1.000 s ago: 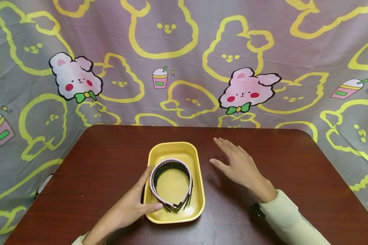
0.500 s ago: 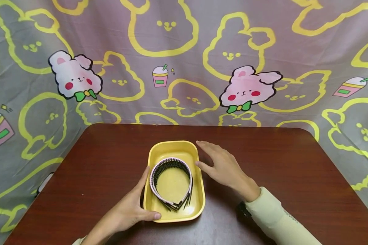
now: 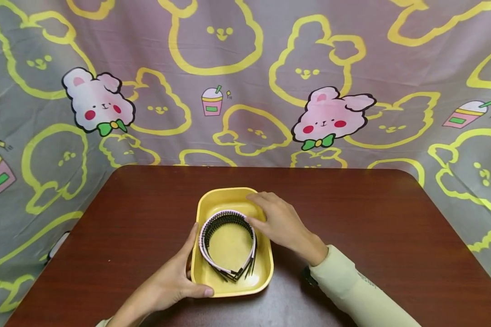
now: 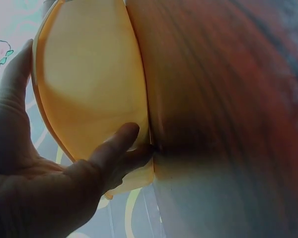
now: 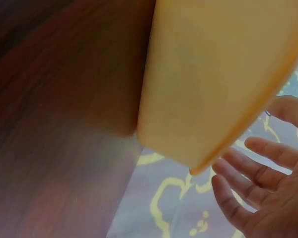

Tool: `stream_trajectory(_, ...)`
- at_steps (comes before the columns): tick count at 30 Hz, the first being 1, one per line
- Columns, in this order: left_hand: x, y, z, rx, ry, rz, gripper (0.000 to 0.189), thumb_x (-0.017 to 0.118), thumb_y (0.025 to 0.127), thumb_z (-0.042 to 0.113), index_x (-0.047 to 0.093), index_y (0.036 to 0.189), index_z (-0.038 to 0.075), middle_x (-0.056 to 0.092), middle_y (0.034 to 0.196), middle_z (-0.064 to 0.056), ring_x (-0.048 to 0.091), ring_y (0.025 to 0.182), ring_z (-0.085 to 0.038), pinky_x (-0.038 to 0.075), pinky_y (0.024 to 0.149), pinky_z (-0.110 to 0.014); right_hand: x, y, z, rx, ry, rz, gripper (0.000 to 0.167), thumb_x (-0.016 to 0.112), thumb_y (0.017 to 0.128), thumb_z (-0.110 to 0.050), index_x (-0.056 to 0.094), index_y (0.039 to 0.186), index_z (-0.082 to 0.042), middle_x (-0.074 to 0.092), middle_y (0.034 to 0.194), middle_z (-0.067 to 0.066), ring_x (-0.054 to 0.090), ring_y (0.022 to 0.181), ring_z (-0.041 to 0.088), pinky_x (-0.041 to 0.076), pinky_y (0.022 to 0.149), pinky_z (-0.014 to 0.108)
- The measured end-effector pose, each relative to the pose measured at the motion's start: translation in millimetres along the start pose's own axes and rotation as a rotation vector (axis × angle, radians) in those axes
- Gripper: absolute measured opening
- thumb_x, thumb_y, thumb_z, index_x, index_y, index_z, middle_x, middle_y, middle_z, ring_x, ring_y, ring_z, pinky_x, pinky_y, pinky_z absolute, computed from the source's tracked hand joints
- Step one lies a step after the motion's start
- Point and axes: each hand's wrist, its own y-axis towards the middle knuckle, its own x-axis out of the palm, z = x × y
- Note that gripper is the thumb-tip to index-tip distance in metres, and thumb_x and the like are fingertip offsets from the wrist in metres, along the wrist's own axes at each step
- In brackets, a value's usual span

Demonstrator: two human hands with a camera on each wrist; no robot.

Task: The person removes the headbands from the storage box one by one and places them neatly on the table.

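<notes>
Brown tabletop (image 3: 360,204), glossy toward the near edge. Closest in: right sleeve (image 3: 352,290), pale, slanting up from the lower right. Left hand (image 3: 167,281) grasps the tray (image 3: 264,263): thumb on the rim by the near left corner, fingers bent against the outer left wall. Tray yellow, long axis running away from the person.

Hairbands (image 3: 230,220) inside it, nested in one stack, black with a pale pink one uppermost. Tips bunched at the near end, arch at the far end, so a line from tips to arch runs roughly with the tray's length. The stack sits between the two hands.

Right hand (image 3: 284,225) reaches over the right rim, fingers spread and loosely bent, nothing in its grasp. From its fingertips, the hairbands lie to the left and toward the person. Right thumb is nearest, right at the arch's far right shoulder; touching or just apart, cannot tell. Right hand judged better placed for the arch, left for the tips.

Beyond: patterned curtain (image 3: 266,86), yellow-outlined animals.
</notes>
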Motion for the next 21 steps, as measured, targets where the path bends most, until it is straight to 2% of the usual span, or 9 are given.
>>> stream_trajectory(5, 0.1, 0.2, -0.3, -0.008, -0.028, -0.009, 0.148, 0.091, 0.077, 0.004, -0.026, 0.164, 0.025, 0.006, 0.169, -0.037, 0.067, 0.118, -0.035, 0.059, 0.090, -0.029, 6.8, 5.5, -4.0, -0.014, 0.053, -0.022, 0.045, 0.081, 0.092, -0.025, 0.071, 0.133, -0.008, 0.072, 0.128, 0.012, 0.067, 0.121, 0.031, 0.056, 0.098, 0.051)
stream_trajectory(9, 0.1, 0.0, 0.0, -0.010, -0.052, -0.021, 0.148, 0.090, 0.077, 0.003, -0.027, 0.164, 0.026, 0.009, 0.167, -0.040, 0.068, 0.115, -0.035, 0.060, 0.088, -0.029, 11.4, 10.4, -5.9, -0.034, 0.101, -0.045, 0.043, 0.081, 0.092, -0.019, 0.072, 0.131, -0.005, 0.072, 0.125, 0.011, 0.069, 0.112, 0.027, 0.058, 0.092, 0.046)
stream_trajectory(14, 0.0, 0.0, 1.0, -0.012, -0.033, -0.018, 0.148, 0.091, 0.077, 0.004, -0.027, 0.164, 0.027, 0.007, 0.168, -0.039, 0.069, 0.114, -0.034, 0.060, 0.086, -0.028, 18.3, 17.0, -7.1, -0.060, 0.106, -0.077, 0.041, 0.081, 0.092, -0.016, 0.072, 0.130, -0.005, 0.073, 0.119, 0.010, 0.069, 0.102, 0.023, 0.058, 0.086, 0.040)
stream_trajectory(21, -0.2, -0.3, 1.2, -0.018, -0.022, -0.016, 0.147, 0.090, 0.078, 0.004, -0.027, 0.164, 0.028, 0.007, 0.168, -0.038, 0.069, 0.113, -0.034, 0.060, 0.086, -0.028, 26.0, 22.5, -7.1, -0.065, 0.115, -0.122, 0.038, 0.080, 0.092, -0.015, 0.072, 0.128, -0.005, 0.072, 0.118, 0.010, 0.070, 0.099, 0.023, 0.057, 0.086, 0.038)
